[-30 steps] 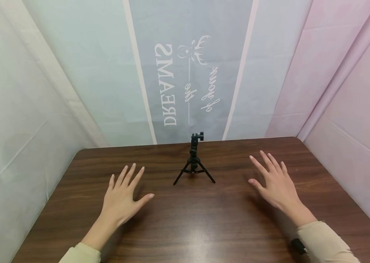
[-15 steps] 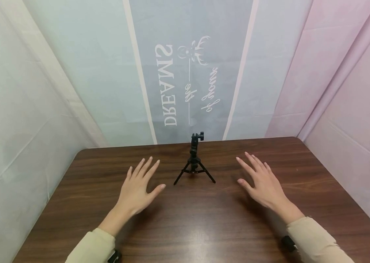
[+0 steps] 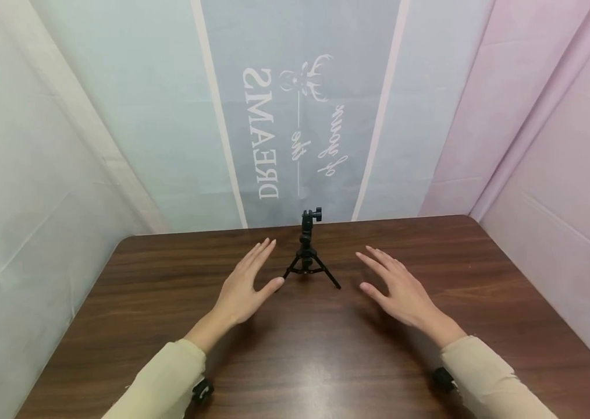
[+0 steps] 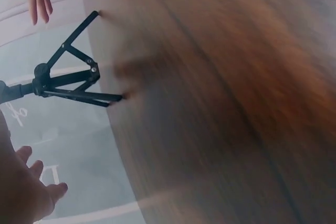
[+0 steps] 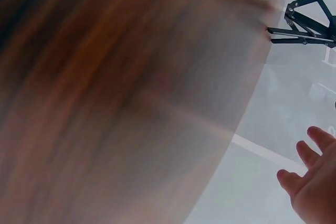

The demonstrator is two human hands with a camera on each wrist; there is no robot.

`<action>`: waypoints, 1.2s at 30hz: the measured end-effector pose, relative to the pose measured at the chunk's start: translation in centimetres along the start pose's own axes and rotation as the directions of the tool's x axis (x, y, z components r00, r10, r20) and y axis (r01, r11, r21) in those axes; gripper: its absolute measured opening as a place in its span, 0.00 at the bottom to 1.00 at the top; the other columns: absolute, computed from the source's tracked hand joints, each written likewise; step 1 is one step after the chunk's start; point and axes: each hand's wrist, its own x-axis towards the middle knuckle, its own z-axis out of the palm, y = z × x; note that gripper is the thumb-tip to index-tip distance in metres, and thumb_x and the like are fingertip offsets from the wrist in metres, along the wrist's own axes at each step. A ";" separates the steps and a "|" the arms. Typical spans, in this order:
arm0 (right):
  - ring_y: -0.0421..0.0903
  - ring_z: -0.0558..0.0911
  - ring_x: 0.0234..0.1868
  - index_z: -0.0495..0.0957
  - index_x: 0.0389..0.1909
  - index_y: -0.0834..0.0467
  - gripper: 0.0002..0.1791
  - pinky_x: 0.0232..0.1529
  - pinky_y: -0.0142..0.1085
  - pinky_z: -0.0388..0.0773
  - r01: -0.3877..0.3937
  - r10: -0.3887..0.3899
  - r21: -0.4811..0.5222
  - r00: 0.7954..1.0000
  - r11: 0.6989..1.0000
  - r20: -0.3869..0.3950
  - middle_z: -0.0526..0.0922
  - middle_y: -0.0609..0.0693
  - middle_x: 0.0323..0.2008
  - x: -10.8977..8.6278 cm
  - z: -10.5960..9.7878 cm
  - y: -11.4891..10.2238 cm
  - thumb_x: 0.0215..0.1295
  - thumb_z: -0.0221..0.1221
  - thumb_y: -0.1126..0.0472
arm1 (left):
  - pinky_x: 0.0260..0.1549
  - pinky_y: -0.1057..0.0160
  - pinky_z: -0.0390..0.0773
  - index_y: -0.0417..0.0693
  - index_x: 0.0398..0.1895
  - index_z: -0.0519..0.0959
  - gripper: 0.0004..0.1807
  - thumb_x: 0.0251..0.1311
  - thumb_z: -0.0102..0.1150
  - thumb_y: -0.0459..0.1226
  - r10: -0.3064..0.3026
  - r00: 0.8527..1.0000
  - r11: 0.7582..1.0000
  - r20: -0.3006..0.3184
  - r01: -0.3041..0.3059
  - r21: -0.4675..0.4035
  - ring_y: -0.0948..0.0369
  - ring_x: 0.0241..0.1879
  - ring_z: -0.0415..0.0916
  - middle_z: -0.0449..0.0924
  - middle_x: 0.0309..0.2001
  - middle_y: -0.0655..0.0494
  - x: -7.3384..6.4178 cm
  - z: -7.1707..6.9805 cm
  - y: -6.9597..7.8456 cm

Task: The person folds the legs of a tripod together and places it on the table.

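Observation:
A small black tripod (image 3: 306,256) stands upright on its spread legs near the back of the table, a knob at its top. My left hand (image 3: 245,291) hovers just left of it, fingers extended and thumb toward the left leg; in the head view the thumb tip overlaps that leg, and contact cannot be told. On the other side my right hand (image 3: 402,291) is held apart from the tripod, fingers straight, holding nothing. The left wrist view has the tripod (image 4: 68,80) between both hands. In the right wrist view the tripod (image 5: 310,19) is cut off at the top right.
The brown wood-grain table (image 3: 316,349) has rounded back corners. Behind it hangs a pale fabric backdrop (image 3: 169,116) with mirrored lettering, and fabric walls close in both sides. A dark device sits under each wrist.
Both hands have moved inward toward the tripod, the left one farther, from well apart to close beside it. The tripod has stayed in its place.

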 end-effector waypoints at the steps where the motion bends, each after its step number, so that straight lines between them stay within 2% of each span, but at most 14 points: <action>1: 0.58 0.58 0.74 0.59 0.76 0.41 0.35 0.64 0.64 0.61 -0.003 0.002 0.016 1.000 1.000 0.012 0.57 0.52 0.76 0.1 0.0 -0.1 0.71 0.57 0.43 | 0.64 0.33 0.58 0.72 0.79 0.47 0.39 0.69 0.50 0.60 -0.003 1.000 1.000 -0.001 0.003 -0.030 0.57 0.77 0.45 0.45 0.78 0.69 0.3 0.1 0.2; 5: 0.57 0.59 0.73 0.60 0.75 0.40 0.33 0.60 0.64 0.66 -0.039 0.033 0.069 0.995 0.997 0.096 0.57 0.50 0.76 0.3 0.3 -0.4 0.72 0.54 0.40 | 0.64 0.32 0.59 0.71 0.79 0.48 0.36 0.72 0.47 0.57 0.006 1.000 0.993 0.008 -0.005 -0.119 0.58 0.77 0.45 0.46 0.78 0.69 1.4 0.4 0.8; 9: 0.57 0.60 0.73 0.61 0.75 0.40 0.33 0.60 0.65 0.66 -0.074 0.055 0.110 0.984 0.991 0.169 0.58 0.50 0.75 0.8 0.5 -0.5 0.73 0.51 0.37 | 0.65 0.34 0.58 0.73 0.79 0.48 0.35 0.73 0.46 0.57 0.010 1.000 0.986 0.024 -0.006 -0.166 0.58 0.76 0.46 0.47 0.78 0.68 2.3 0.6 1.2; 12: 0.57 0.61 0.73 0.63 0.74 0.42 0.32 0.61 0.65 0.64 -0.078 0.047 0.162 0.981 0.984 0.188 0.60 0.51 0.74 1.5 0.7 -0.5 0.73 0.51 0.38 | 0.67 0.36 0.56 0.77 0.78 0.48 0.34 0.73 0.47 0.57 0.001 1.000 0.977 0.030 0.006 -0.215 0.59 0.76 0.47 0.48 0.77 0.69 3.1 0.7 1.5; 20: 0.55 0.65 0.71 0.68 0.71 0.49 0.32 0.65 0.61 0.63 -0.100 0.030 0.301 0.973 0.948 0.228 0.68 0.51 0.70 3.1 1.3 -0.9 0.72 0.52 0.38 | 0.70 0.42 0.54 0.73 0.78 0.53 0.35 0.70 0.50 0.59 -0.023 0.999 0.936 0.039 0.035 -0.351 0.60 0.75 0.50 0.53 0.76 0.69 5.1 0.9 2.2; 26: 0.56 0.67 0.69 0.69 0.71 0.50 0.30 0.64 0.60 0.65 -0.140 0.050 0.373 0.969 0.917 0.242 0.71 0.53 0.68 3.7 1.8 -0.8 0.73 0.54 0.41 | 0.67 0.41 0.60 0.73 0.76 0.59 0.35 0.66 0.56 0.59 -0.059 0.997 0.891 0.051 0.076 -0.448 0.51 0.72 0.56 0.58 0.74 0.66 6.6 1.3 2.7; 29: 0.57 0.69 0.68 0.70 0.70 0.51 0.29 0.63 0.59 0.66 -0.154 0.056 0.395 0.967 0.906 0.249 0.71 0.54 0.67 3.9 2.1 -0.8 0.73 0.54 0.43 | 0.66 0.43 0.63 0.69 0.74 0.63 0.35 0.64 0.59 0.59 -0.087 0.996 0.879 0.037 0.094 -0.468 0.52 0.71 0.59 0.62 0.72 0.63 7.4 1.5 3.1; 33: 0.58 0.73 0.65 0.72 0.69 0.53 0.26 0.62 0.57 0.70 -0.180 0.069 0.412 0.960 0.893 0.270 0.73 0.54 0.66 4.2 2.6 -0.9 0.74 0.55 0.48 | 0.63 0.51 0.70 0.61 0.73 0.67 0.33 0.66 0.59 0.56 -0.069 0.998 0.859 -0.003 0.058 -0.508 0.59 0.67 0.64 0.68 0.68 0.61 8.3 1.7 3.5; 36: 0.57 0.77 0.60 0.73 0.67 0.55 0.23 0.58 0.55 0.74 -0.181 0.064 0.417 0.958 0.890 0.280 0.75 0.56 0.64 4.3 3.0 -1.0 0.75 0.55 0.52 | 0.59 0.54 0.74 0.61 0.70 0.71 0.29 0.67 0.59 0.53 -0.054 0.998 0.847 -0.019 0.036 -0.531 0.61 0.62 0.70 0.73 0.63 0.60 8.9 1.6 4.0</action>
